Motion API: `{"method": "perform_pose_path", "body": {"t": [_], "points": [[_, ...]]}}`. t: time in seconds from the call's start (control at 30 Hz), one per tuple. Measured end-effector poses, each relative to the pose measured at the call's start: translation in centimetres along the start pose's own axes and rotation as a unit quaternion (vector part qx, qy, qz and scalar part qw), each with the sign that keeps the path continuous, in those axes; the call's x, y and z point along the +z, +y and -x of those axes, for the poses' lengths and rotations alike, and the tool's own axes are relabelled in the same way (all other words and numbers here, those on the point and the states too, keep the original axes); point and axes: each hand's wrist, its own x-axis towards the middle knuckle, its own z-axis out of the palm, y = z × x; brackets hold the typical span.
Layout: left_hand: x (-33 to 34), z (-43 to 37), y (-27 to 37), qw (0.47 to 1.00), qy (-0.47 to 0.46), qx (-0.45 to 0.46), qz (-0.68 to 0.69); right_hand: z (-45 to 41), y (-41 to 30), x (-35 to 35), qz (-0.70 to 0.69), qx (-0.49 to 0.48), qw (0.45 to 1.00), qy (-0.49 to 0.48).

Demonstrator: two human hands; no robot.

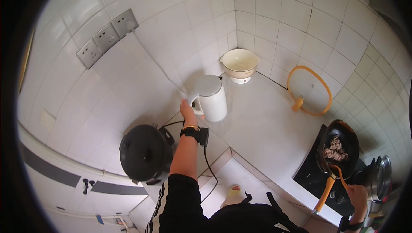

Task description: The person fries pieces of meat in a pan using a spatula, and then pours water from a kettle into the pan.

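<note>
My left hand (187, 109) is stretched out beside the handle of a white electric kettle (212, 104); its fingers are partly hidden, so a grip does not show. An orange light glows low on the kettle. My right hand (358, 196) holds an orange spatula (342, 179), whose far end reaches into a dark frying pan (351, 133). Pinkish-brown minced meat (336, 149) lies clumped in that pan. The pan's orange handle (325, 192) points toward me, with no hand on it. Under the pan is a black cooktop (305, 173).
A black electric cooker (145, 152) stands left of my forearm. In the corner sits a cream electric pot (239, 64). An orange-rimmed glass lid (310, 88) leans on the tiled wall. Stacked pots (381, 178) stand right of the pan. A cord (154, 59) runs from wall sockets (107, 38).
</note>
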Motion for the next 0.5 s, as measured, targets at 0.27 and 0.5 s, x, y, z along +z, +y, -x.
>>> {"method": "perform_pose_path", "body": {"t": [0.27, 0.5], "points": [[1.2, 0.7, 1.8, 0.99, -0.061, -0.073, 0.104, -0.4, -1.6, 0.9, 0.0, 0.022, 1.0, -0.001], [0.0, -0.7, 0.1, 0.994, -0.071, -0.036, 0.08, -0.9, -2.2, 1.5, 0.014, 0.041, 0.999, 0.012]]}}
